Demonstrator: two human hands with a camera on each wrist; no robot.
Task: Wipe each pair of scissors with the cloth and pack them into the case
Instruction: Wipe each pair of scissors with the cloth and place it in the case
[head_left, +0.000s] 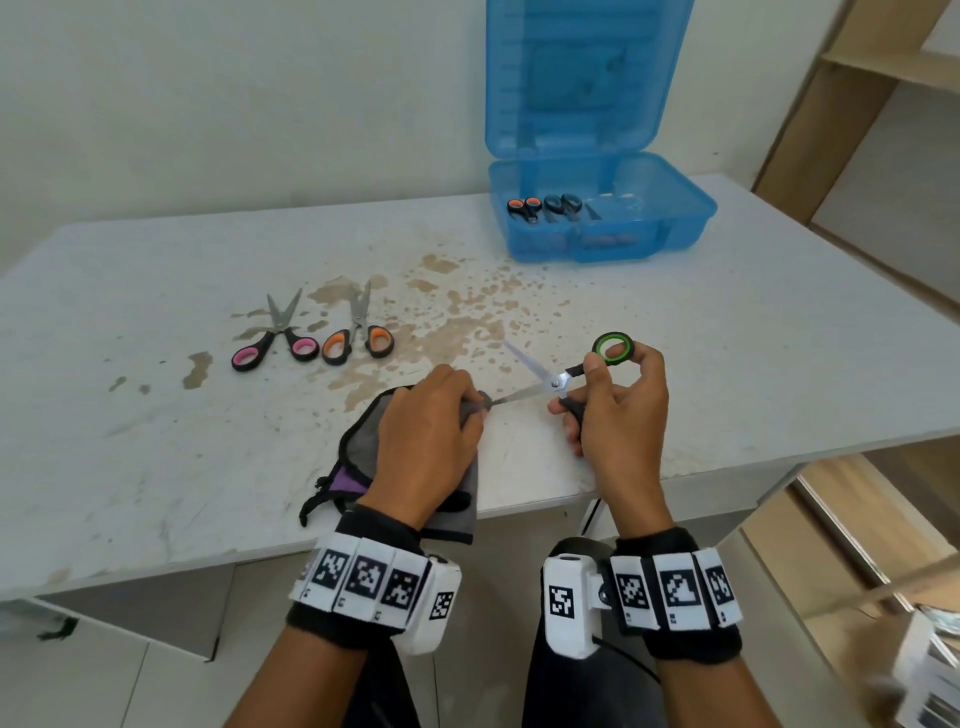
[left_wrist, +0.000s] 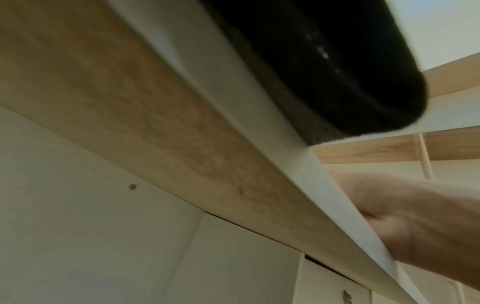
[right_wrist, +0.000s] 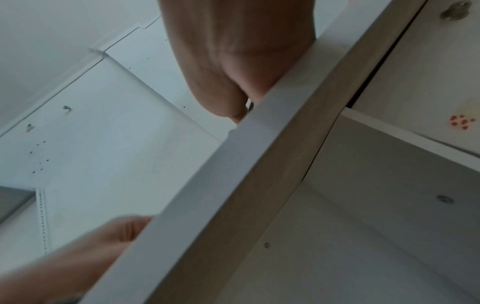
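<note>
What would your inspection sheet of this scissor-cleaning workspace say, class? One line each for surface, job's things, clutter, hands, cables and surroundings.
Surface: white table, brown stains across its middle.
Job's things: open blue case at the far edge, with at least two pairs of scissors inside; pink-handled scissors and orange-handled scissors lie open on the table; green-handled scissors held open; grey cloth at the near edge.
Clutter: nothing seen.
Hands: left hand pinches the cloth round one blade tip; right hand grips the green-handled scissors by the handles.
Cables: thin black lead below the right wrist camera.
Surroundings: pale wall, wooden shelving to the right.
</note>
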